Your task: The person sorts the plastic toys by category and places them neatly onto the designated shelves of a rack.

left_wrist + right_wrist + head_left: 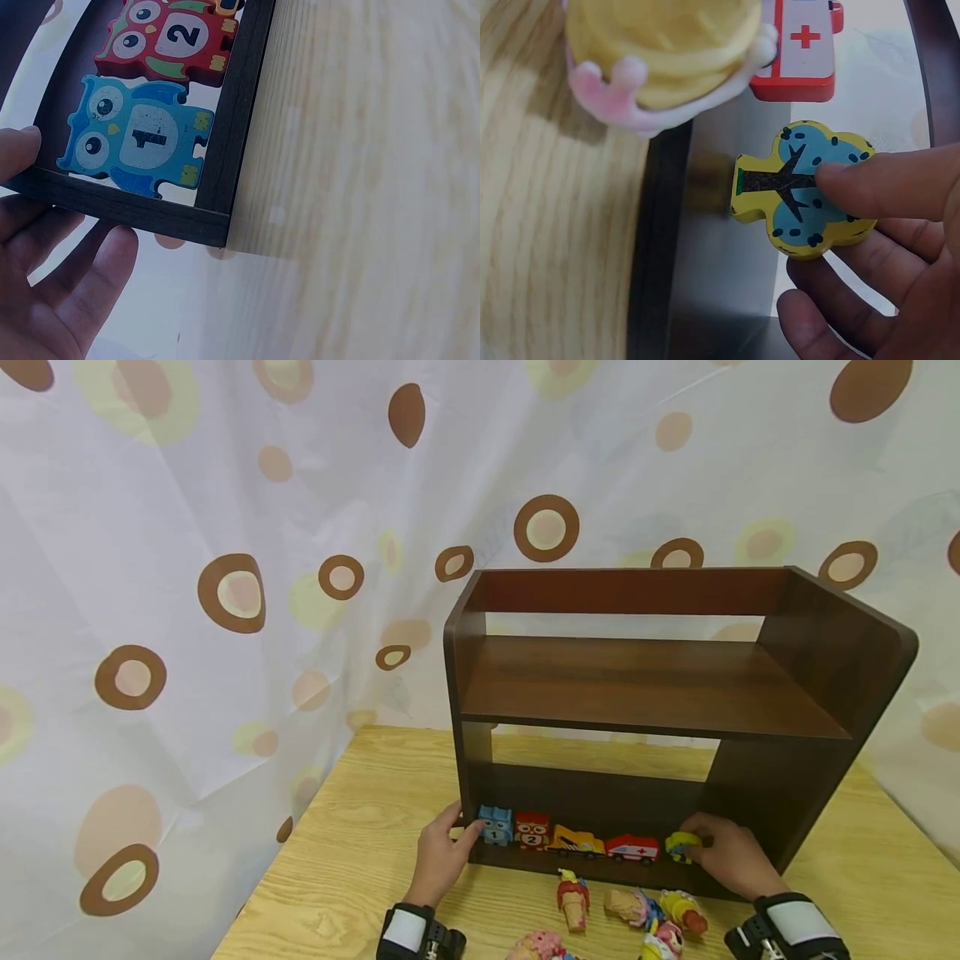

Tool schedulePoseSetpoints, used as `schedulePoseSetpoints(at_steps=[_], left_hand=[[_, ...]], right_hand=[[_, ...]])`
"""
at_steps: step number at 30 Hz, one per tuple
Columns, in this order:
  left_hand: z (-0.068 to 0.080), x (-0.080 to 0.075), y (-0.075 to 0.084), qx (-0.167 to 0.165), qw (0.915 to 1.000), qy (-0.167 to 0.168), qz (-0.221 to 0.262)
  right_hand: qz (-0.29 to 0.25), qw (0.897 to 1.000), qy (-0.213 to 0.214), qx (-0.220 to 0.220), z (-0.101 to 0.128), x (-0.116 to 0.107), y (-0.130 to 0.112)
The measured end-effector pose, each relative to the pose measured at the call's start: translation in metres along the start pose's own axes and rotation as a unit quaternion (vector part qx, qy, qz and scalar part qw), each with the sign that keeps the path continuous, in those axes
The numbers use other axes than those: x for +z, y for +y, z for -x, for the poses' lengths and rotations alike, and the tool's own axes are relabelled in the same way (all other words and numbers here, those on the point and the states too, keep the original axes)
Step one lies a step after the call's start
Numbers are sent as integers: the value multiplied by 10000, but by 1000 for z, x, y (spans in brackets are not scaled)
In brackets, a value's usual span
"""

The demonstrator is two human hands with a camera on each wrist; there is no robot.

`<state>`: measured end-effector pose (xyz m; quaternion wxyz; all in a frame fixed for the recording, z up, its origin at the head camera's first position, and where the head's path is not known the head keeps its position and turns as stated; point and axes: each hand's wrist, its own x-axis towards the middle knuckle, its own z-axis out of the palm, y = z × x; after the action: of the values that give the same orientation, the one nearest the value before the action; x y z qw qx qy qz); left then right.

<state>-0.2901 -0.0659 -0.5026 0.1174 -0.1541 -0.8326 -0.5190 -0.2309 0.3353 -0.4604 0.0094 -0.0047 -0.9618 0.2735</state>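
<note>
Two hands work at the bottom board of a dark brown shelf (pixel 652 685) that stands on the pale wood counter (pixel 360 860). From the head view we see a row of flat toy pieces along that board: a blue owl (pixel 495 824), a red owl (pixel 532 830), a yellow truck (pixel 576 842), a red and white ambulance (pixel 632 848) and a yellow piece (pixel 681 845) at the right end. Our left hand (pixel 442 856) rests at the shelf's left front corner, just beside the blue owl; our right hand (pixel 731 856) is at the yellow piece.

The right wrist view shows what the head view cannot: the yellow piece is a tree tile (pixel 804 189) with a blue crown and black branches, pinched between the thumb on its face and the fingers (pixel 855 300) curled beneath it, just beside the ambulance (pixel 799 49). A yellow and pink toy (pixel 667 52) fills that view's upper left.

The left wrist view shows the owls' numbers, 1 on the blue (pixel 135 139) and 2 on the red (pixel 169 37), and our left fingers (pixel 67 292) lying straight and relaxed against the shelf's corner, gripping nothing.

Only the head view shows several small figures (pixel 573 897) lying on the counter in front of the shelf.
</note>
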Motion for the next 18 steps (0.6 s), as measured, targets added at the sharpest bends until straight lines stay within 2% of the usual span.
schedulePoseSetpoints(at_steps=[10, 18], left_hand=[[-1, 0, 2, 84, 9999, -16, 74], [-2, 1, 1, -82, 10000, 32, 46]], right_hand=[[13, 10000, -52, 21, 1, -2, 1], [-27, 10000, -4, -58, 5, -1, -2]])
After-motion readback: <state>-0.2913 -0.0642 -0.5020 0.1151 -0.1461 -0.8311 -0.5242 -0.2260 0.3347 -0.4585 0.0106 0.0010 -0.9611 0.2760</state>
